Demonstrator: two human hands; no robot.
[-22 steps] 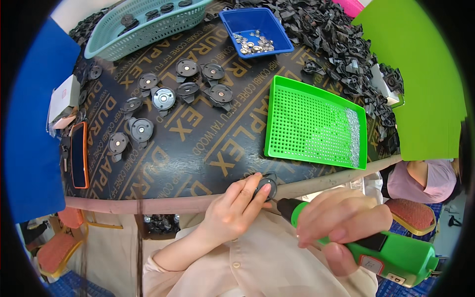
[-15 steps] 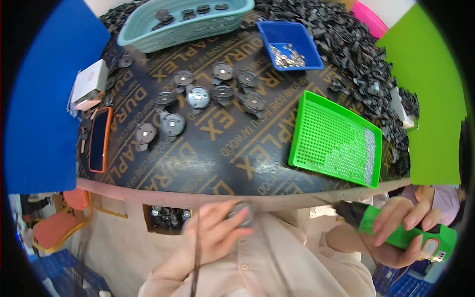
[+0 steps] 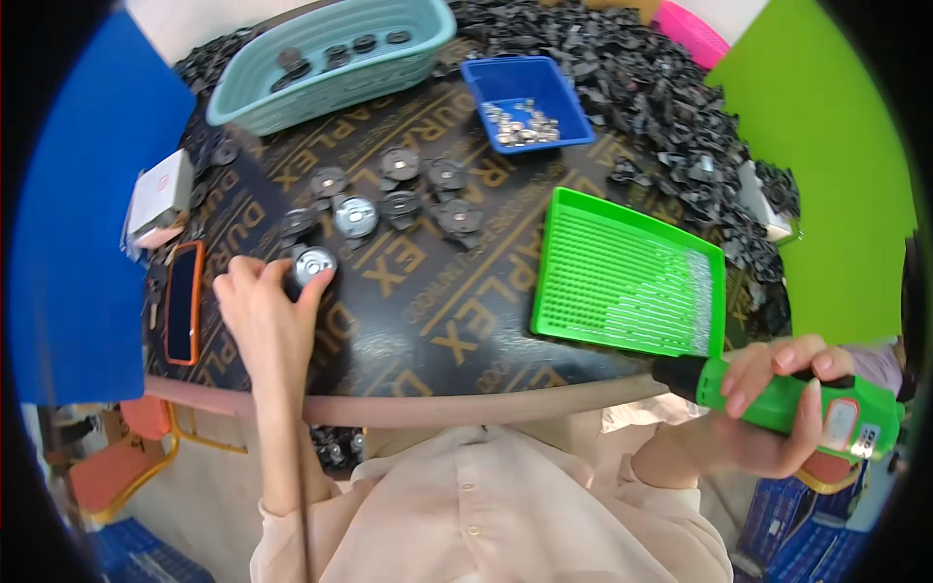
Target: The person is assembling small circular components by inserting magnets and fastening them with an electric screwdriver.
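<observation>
My left hand [image 3: 260, 306] reaches over the table's left part, fingers curled, thumb and forefinger on the rim of a round part with a shiny metal face [image 3: 314, 264]. Whatever lies under the palm is hidden. Just beyond are several similar round black parts with small side tabs, one with a bright metal face [image 3: 356, 217], another dark [image 3: 399, 207]. My right hand [image 3: 777, 389] is wrapped round a green electric screwdriver [image 3: 748, 394] with a black nose, held at the table's front right edge, its nose pointing left.
A green perforated tray [image 3: 583, 330] with small silvery pieces lies at right. Behind it stand a blue bin [image 3: 476, 73] of metal bits and a teal basket [image 3: 321, 102] with round parts. Black parts heap [image 3: 622, 87] along the back right. An orange-cased phone [image 3: 183, 301] and a white box [image 3: 163, 189] lie left.
My left hand has moved from in front of my body, where it held a round part, forward onto the table's left side. The screwdriver has risen slightly, and the view has shifted a little.
</observation>
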